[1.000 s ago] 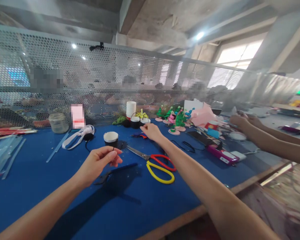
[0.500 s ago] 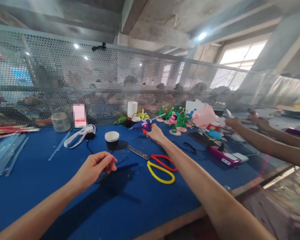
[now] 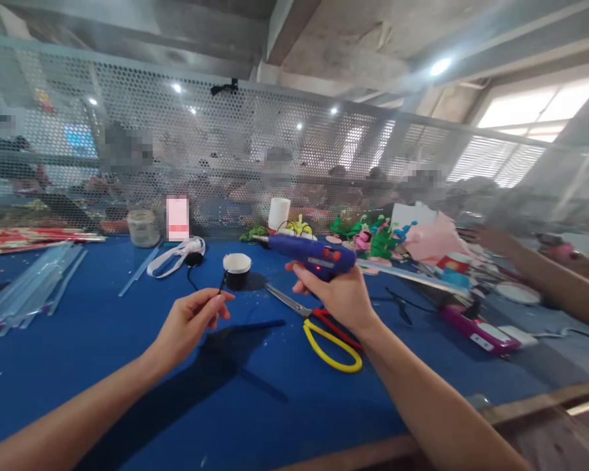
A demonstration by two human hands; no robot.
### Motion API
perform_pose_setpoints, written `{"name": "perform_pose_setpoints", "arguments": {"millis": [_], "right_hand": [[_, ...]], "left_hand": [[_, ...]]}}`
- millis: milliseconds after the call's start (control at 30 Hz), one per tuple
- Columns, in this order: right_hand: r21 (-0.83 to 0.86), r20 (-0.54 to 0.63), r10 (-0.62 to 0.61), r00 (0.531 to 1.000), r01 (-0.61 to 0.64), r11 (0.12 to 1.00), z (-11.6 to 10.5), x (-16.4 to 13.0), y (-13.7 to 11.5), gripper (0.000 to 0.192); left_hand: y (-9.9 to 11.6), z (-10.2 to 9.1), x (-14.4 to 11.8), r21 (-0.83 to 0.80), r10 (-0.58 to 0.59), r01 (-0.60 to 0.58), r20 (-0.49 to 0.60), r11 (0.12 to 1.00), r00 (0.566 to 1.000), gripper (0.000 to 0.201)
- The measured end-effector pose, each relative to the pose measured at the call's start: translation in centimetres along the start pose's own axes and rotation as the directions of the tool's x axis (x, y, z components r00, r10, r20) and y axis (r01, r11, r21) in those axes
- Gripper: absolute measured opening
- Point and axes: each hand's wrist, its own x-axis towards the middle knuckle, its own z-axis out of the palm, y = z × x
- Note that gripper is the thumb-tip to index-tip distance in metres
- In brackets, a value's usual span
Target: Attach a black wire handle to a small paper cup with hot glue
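My R hand (image 3: 346,294) grips blue glue gun (image 3: 311,254) above table (image 3: 29,386), nozzle (image 3: 262,239) pointing L. My L hand (image 3: 189,324) pinches thin black strip (image 3: 222,282) nr white-&-black cup (image 3: 237,264); can't tell if touching. Best: hold strip steady, my L fingers (image 3: 214,303) clear of nozzle, gun clear of scissors (image 3: 330,352).

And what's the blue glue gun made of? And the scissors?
Glue gun: probably hard plastic, its body smooth and blue; the narrow greyish tip could be metal. Scissors: blades likely steel, grey with a slight shine; handles seem smooth plastic or plastic-coated, being bright red and yellow.
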Motion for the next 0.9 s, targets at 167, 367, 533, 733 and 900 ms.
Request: {"name": "perform_pose_setpoints", "arguments": {"millis": [167,367,533,733,900], "right_hand": [[-0.053,-0.136,-0.076,0.988,0.07,0.996,-1.1,0.2,-2.0,0.016],[-0.038,0.157,0.057,0.986,-0.052,0.998,0.4,-2.1,-0.9,0.015],[-0.089,0.182,-0.025,0.983,0.042,0.995,1.7,-3.4,0.4,0.012],[-0.139,0.195,-0.07,0.978,0.099,0.985,1.7,-3.2,0.5,0.01],[-0.151,0.216,-0.09,0.972,0.124,0.981,1.7,-3.4,0.6,0.01]], "left_hand": [[0.2,0.2,-0.1,0.045,0.0,0.0,0.006,0.999,1.0,0.018],[0.2,0.2,-0.3,0.041,0.028,-0.028,0.002,0.999,1.0,0.016],[0.0,0.2,-0.4,0.032,0.037,-0.037,-0.003,0.999,0.999,0.015],[-0.4,0.1,-0.4,0.106,0.049,-0.052,0.032,0.993,0.998,0.017],[-0.4,0.1,-0.5,0.139,0.055,-0.061,0.044,0.988,0.998,0.019]]}}
